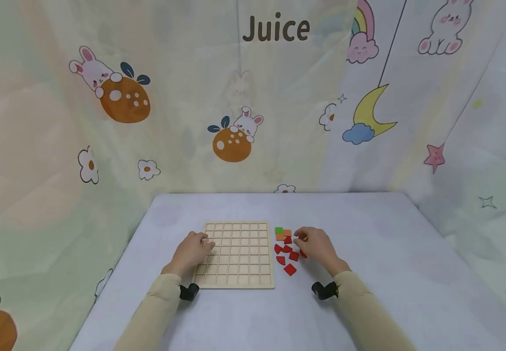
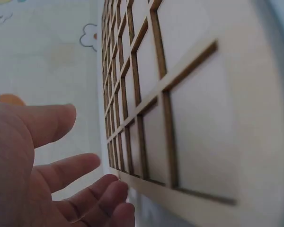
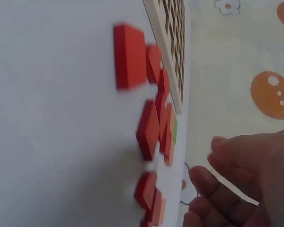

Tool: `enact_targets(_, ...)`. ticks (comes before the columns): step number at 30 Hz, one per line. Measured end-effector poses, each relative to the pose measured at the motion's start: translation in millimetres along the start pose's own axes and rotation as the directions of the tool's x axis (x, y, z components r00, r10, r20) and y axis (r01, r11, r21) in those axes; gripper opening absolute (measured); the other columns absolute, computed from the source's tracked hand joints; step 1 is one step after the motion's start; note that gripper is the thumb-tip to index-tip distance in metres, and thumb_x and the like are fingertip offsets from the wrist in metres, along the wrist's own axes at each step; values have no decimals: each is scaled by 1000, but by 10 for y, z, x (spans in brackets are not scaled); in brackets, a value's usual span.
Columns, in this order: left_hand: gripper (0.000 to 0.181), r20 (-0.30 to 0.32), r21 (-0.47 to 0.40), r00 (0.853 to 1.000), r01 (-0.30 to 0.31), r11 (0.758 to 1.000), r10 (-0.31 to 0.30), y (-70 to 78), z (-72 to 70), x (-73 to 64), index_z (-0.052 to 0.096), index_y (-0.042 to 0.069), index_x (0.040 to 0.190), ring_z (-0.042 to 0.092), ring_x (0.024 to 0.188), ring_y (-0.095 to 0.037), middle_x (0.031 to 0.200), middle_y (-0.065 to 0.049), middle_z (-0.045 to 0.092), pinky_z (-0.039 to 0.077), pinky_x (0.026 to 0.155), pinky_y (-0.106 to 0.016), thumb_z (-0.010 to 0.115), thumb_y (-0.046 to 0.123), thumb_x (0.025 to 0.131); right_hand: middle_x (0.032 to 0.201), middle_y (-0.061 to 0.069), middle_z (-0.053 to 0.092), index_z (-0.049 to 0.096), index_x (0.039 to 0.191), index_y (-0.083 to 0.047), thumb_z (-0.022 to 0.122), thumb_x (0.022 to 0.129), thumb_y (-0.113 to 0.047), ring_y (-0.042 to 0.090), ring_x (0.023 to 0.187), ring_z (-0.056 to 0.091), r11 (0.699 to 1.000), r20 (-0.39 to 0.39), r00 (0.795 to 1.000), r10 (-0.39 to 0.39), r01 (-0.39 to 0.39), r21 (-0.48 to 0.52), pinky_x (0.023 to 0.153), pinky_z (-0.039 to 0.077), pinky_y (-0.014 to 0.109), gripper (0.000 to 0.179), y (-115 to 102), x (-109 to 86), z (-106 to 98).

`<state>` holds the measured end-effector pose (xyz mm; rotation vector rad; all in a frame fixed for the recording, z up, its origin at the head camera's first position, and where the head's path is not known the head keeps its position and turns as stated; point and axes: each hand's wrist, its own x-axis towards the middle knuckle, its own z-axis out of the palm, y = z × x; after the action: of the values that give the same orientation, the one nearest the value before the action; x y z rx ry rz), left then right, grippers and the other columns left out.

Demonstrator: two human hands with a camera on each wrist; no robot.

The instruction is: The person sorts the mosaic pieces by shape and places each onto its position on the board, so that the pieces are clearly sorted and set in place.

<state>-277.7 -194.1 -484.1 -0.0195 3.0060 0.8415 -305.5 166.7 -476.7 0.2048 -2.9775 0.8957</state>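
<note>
A pale wooden grid board (image 1: 235, 286) lies flat on the table, its square cells bare. My left hand (image 1: 191, 251) hovers over the board's left edge, fingers spread and slightly bent, holding nothing; in the left wrist view its fingertips are near the frame. Right of the board lie several red pieces, squares (image 1: 290, 269) and quarter circles (image 1: 281, 260), below a green square (image 1: 279, 230) and orange squares (image 1: 287, 232). Beside them is my right hand (image 1: 316, 243), fingers loosely bent. The right wrist view shows nothing between its fingers, and it partly covers some pieces.
The white-covered table (image 1: 380, 273) stretches to both sides and in front of the board. A printed cloth backdrop (image 1: 183, 146) rises behind it. Each wrist wears a black camera mount, such as the right mount (image 1: 324, 291).
</note>
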Motion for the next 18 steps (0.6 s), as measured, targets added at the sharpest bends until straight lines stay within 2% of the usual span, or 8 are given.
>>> enact_targets(3,52,-41,-102,998,36,994,-40,-51,43,-24,55,-2,133,57,103,-33,116,-19,57,46,87,-50,59,34,96,82,-2,63,71,98,-13,71,88,-19,16,73,54,999,43,999,10,-11,33,63,49,28,12,-6,-90,95)
enact_targets(7,50,-108,-215,990,68,974,-93,-132,64,-66,55,-3,132,57,108,-34,119,-21,59,47,88,-49,61,28,94,71,-5,59,70,86,-14,72,86,-19,14,67,52,1000,75,997,-10,8,28,60,45,28,5,-80,-219,170)
enact_targets(13,38,-156,-317,982,52,947,-106,-263,179,-96,62,4,126,60,101,-26,116,-13,63,49,82,-41,65,23,93,64,-6,54,64,76,-18,77,83,-26,13,64,49,998,100,995,-20,25,-57,58,41,27,17,-152,-419,206)
enact_targets(18,32,-190,-362,975,39,931,-115,-331,238,-103,66,8,120,58,93,-19,104,-6,65,46,76,-33,69,18,90,65,-4,52,63,80,-16,82,76,-30,14,65,48,995,119,993,8,4,-102,59,41,29,24,-211,-501,195)
